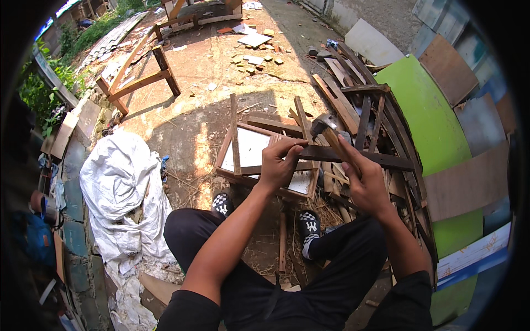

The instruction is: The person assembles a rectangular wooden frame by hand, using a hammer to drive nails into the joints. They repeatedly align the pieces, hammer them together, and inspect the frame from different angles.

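My right hand (365, 177) is wrapped round the wooden handle of a claw hammer (330, 135), its dark metal head pointing up and away from me. Close by, my left hand (280, 160) pinches the left end of a dark wooden strip (386, 160), which runs off to the right beneath the hammer handle. Whether the strip is fixed to other pieces is hard to make out. Below my hands lies a wooden frame (223, 148) with a white panel (251, 144) inside. A thin upright slat (234, 129) crosses that frame by my left hand.
Scrap timber (339, 105) is heaped on the right beside green board (411, 105) and leaning panels. A white cloth sack (124, 187) lies at left. Farther off stand a wooden frame on legs (138, 85) and scattered small wood blocks (251, 70). My feet (310, 229) are below the frame.
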Demonstrator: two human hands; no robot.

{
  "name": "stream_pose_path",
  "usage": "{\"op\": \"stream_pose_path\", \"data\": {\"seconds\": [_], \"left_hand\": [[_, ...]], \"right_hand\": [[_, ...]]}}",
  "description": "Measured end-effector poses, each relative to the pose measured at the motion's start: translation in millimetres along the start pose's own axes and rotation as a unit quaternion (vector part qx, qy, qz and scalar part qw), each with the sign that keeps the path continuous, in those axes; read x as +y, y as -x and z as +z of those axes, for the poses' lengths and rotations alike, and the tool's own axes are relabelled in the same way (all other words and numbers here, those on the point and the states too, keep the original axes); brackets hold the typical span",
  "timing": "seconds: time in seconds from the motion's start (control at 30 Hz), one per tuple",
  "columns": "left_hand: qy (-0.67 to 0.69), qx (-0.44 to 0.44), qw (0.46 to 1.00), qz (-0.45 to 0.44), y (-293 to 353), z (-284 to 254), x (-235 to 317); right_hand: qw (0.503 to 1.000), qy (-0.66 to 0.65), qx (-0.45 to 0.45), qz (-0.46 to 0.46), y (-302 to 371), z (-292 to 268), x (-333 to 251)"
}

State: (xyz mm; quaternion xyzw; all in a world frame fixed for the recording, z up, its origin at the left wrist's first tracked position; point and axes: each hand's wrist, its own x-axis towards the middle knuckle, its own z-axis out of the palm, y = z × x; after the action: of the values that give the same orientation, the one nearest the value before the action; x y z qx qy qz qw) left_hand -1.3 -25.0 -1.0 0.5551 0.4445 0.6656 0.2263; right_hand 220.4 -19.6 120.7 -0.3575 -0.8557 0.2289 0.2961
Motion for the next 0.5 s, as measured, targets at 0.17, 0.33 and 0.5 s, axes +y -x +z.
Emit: {"op": "stream_pose_path", "data": {"seconds": [0.17,0.33,0.5], "left_hand": [[0.006,-0.032,0.999,0.016,2.3,0.2,6.9],[-0.020,-0.014,1.000,-0.006,2.4,-0.5,2.2],[-0.023,-0.029,0.999,0.019,1.6,-2.1,-4.9]], "right_hand": [[0.999,0.010,-0.009,0.032,4.7,1.6,8.6],[1.000,0.002,0.009,0.017,11.0,1.9,8.8],[0.997,-0.014,0.039,-0.058,21.7,7.9,-0.7]]}}
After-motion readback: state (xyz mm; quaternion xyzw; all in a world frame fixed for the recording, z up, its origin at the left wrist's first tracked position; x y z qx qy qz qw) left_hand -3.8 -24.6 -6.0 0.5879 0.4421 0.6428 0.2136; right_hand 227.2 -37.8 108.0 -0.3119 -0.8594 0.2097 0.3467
